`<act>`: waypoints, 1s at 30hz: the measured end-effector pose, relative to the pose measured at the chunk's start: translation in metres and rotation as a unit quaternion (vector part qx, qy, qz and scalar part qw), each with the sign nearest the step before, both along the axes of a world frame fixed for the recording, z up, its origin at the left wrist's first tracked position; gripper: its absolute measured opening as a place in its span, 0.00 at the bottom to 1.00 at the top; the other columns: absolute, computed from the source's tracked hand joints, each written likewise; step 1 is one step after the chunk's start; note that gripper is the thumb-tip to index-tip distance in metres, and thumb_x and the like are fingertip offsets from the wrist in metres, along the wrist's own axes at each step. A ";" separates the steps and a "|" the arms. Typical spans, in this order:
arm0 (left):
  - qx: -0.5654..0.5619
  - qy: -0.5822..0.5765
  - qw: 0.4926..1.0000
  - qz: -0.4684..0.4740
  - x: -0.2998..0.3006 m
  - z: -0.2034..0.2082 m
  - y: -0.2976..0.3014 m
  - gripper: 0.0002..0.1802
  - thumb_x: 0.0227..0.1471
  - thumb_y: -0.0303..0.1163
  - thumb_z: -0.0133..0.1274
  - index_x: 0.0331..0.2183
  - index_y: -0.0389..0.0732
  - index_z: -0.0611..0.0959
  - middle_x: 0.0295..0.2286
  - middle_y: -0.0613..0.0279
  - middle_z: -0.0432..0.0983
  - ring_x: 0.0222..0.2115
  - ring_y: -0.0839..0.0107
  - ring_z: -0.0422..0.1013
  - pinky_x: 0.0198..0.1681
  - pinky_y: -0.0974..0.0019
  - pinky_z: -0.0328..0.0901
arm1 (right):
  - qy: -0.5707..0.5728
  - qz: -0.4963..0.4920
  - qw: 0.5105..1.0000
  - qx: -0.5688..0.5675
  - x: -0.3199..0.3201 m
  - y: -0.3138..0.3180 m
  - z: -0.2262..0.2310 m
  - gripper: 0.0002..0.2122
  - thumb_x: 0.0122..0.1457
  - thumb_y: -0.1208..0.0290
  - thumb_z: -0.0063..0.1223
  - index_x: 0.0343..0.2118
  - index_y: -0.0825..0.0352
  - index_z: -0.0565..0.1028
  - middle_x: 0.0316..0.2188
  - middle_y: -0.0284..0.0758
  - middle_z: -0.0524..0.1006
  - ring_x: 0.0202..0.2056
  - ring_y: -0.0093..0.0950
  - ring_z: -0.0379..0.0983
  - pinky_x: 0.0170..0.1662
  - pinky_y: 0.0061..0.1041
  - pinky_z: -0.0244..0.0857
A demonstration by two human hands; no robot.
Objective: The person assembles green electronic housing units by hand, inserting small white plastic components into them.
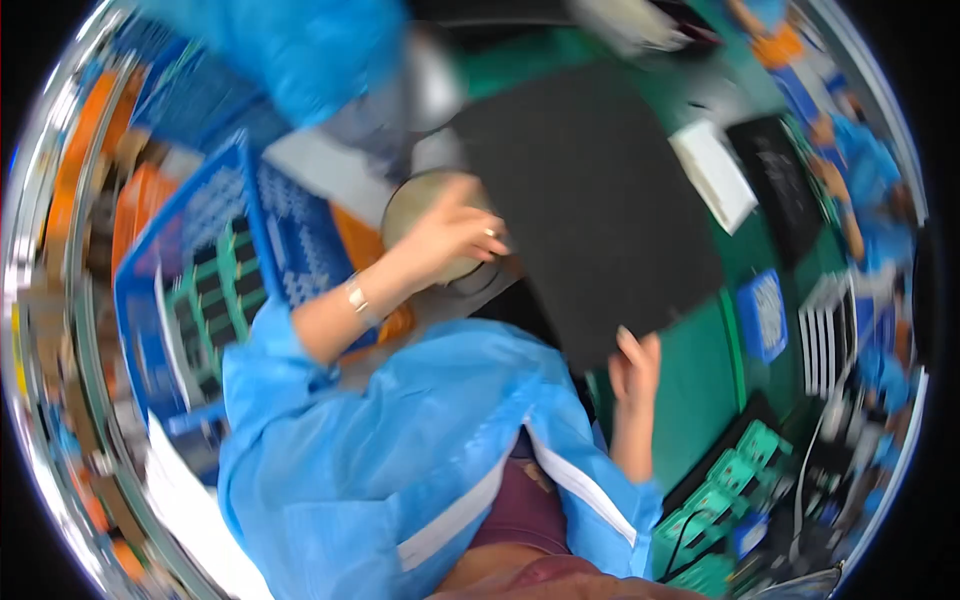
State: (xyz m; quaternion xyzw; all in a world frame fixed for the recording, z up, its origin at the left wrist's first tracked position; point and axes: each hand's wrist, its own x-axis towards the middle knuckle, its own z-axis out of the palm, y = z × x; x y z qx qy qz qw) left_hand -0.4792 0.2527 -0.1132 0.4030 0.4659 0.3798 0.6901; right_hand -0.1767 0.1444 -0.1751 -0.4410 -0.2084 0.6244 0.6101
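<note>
A large black mat (600, 200) lies at a slant over the green table. At its left edge is my left hand (450, 240), with a ring and a wristwatch, its index finger stretched out and the others loosely bent; I see nothing in it. My right hand (637, 370) is at the mat's near edge, fingers raised and apart, fingertips overlapping the edge; whether they touch it cannot be made out. Behind my left hand is a round, beige-topped stool (412, 208), partly hidden. Both hands are slightly blurred.
On my left a blue crate (262, 225) holds green-and-black boards (215, 300). Across the green table (690, 385) are a white box (714, 175), a blue container (763, 315) and green circuit boards (735, 475). A person's blue sleeve (310, 50) is close at upper left; other people work at far right.
</note>
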 end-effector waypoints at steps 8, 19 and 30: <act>0.216 0.152 0.964 -0.033 -0.055 0.041 -0.048 0.18 0.56 0.31 0.49 0.49 0.40 0.75 0.38 0.59 0.77 0.36 0.75 0.73 0.44 0.69 0.67 | -0.325 -0.059 0.906 -0.264 0.103 -0.124 -0.006 0.17 0.57 0.57 0.53 0.34 0.69 0.72 0.25 0.35 0.75 0.22 0.21 0.71 0.19 0.16 0.63; 0.074 0.755 0.644 0.097 -0.357 -0.052 -0.138 0.16 0.47 0.31 0.48 0.40 0.46 0.81 0.33 0.54 0.78 0.36 0.56 0.75 0.41 0.58 0.69 | -0.571 0.092 0.816 -0.025 0.033 -0.050 0.032 0.11 0.61 0.68 0.49 0.40 0.70 0.75 0.28 0.33 0.75 0.30 0.20 0.72 0.36 0.19 0.69; -0.097 0.761 0.641 -0.032 -0.468 -0.181 -0.189 0.19 0.48 0.26 0.48 0.46 0.41 0.75 0.42 0.49 0.74 0.45 0.52 0.69 0.48 0.55 0.65 | -0.575 0.337 0.742 0.071 -0.110 -0.005 0.018 0.08 0.57 0.77 0.51 0.37 0.73 0.76 0.28 0.36 0.78 0.30 0.22 0.75 0.36 0.19 0.68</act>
